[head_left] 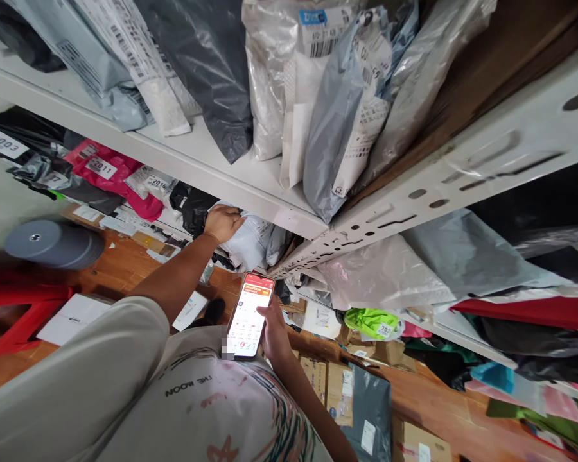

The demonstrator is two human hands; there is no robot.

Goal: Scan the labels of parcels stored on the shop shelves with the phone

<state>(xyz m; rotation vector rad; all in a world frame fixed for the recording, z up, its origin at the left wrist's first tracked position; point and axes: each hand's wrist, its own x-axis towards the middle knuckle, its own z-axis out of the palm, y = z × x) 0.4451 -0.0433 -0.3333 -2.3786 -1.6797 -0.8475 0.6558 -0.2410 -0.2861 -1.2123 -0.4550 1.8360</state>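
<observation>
My left hand [224,222] reaches onto the lower shelf, its fingers bent over a pale bluish-white plastic parcel bag [251,244]. A black plastic parcel [191,206] lies just left of that hand, and a grey one [277,246] leans at the other side. Close to my belly, my right hand [273,330] grips a smartphone [246,317] with the thumb over the screen's right edge. The lit screen shows a red banner above a white page with small icons. The fingers behind the phone are hidden.
A white metal shelf [289,212] full of upright parcels crosses above my hands, with a slotted post [366,224] at right. On the wooden floor are a red stool [29,314], a grey bin [52,244], a white box [74,317] and several cartons [340,388].
</observation>
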